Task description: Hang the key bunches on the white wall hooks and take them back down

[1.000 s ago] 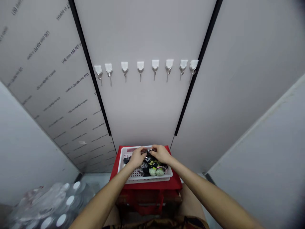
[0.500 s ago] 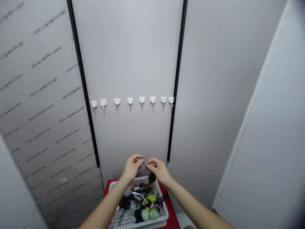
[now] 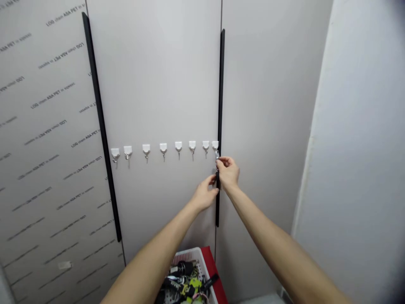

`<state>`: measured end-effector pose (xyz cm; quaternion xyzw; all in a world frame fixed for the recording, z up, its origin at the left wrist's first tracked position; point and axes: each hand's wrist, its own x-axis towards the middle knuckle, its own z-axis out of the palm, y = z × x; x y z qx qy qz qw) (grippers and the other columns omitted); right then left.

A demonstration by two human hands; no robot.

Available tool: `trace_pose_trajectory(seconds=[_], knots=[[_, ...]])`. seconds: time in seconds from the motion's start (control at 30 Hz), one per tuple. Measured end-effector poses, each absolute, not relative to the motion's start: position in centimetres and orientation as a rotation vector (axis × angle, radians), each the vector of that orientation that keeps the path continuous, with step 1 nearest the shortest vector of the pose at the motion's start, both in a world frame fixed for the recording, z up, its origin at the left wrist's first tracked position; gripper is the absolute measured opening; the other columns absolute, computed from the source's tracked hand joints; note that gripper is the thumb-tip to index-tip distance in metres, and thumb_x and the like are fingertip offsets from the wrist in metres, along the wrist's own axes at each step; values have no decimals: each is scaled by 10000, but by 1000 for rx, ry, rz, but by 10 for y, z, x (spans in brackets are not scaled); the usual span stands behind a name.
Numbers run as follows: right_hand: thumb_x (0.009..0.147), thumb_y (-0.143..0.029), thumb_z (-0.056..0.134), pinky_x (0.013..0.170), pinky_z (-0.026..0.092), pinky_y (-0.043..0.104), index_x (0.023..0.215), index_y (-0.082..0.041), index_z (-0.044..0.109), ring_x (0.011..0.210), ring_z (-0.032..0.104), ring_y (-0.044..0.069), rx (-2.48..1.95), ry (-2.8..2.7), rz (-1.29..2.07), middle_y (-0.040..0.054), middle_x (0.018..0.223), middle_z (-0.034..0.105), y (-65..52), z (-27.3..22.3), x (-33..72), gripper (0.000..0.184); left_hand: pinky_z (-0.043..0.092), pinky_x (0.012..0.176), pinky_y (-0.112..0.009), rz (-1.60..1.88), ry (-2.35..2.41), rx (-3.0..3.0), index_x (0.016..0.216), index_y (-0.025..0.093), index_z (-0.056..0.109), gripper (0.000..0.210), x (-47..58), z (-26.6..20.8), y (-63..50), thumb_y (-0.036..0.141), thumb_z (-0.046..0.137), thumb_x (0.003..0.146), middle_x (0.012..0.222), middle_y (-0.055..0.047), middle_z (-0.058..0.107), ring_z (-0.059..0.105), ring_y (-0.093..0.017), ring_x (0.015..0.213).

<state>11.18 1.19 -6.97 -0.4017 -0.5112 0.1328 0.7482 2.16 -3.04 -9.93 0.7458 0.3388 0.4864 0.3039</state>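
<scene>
White basket [image 3: 188, 255] on red surface [image 3: 211, 264]

Rows of print [image 3: 86, 138] reading "LOG chem ASA PET" slanted across the panel [image 3: 57, 145] at frame left.

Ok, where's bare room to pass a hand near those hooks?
The grey panel is bare above the white-backed metal hooks, between the long black strips, and below the leftmost hooks, above the left arm. Crowded: the rightmost hook, with left hand and right hand just below, and the white plastic basket of black and lime items.
</scene>
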Motion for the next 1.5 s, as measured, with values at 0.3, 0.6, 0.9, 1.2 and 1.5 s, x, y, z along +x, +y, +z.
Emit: trace_pose_trajectory(seconds=[0.3,0.6,0.9,1.2,1.5], knots=[[575,-237,443,567,379,228,639,-162,518,533,485,112,-1110,-1136,90,18,587,555,36,-61,125,123,317,839,-300,1196,1042,1972,1088,118,368,473,28,-101,-16,89,416,618,1125,-101,411,393,-173,996],[601,-208,431,680,345,269,742,-144,517,706,461,135,-1204,-1240,-132,55,757,533,16,-94,117,178,343,803,-281,1132,1337,1796,969,107,470,347,-42,-187,-31,101,417,626,990,-103,512,466,-147,886],[587,-141,464,579,378,205,664,-178,579,603,509,112,-1123,-2338,483,11,667,593,-50,-261,60,143,329,799,-300,898,1644,1869,876,142,525,277,-112,-306,-93,128,423,618,909,-79,547,473,-168,861],[621,-230,459,589,333,222,622,-153,575,642,491,135,-1340,-2527,408,58,684,581,-50,-286,40,138,308,820,-296,757,1613,2068,871,161,527,266,-112,-317,-101,151,429,623,916,-64,538,448,-169,888],[618,-294,442,446,306,176,609,-120,541,441,389,61,-1151,-1942,1193,-19,499,488,-51,-255,36,200,286,851,-293,1186,1496,1844,981,143,453,361,-102,-292,-98,203,455,625,1027,-69,478,410,-152,952]])
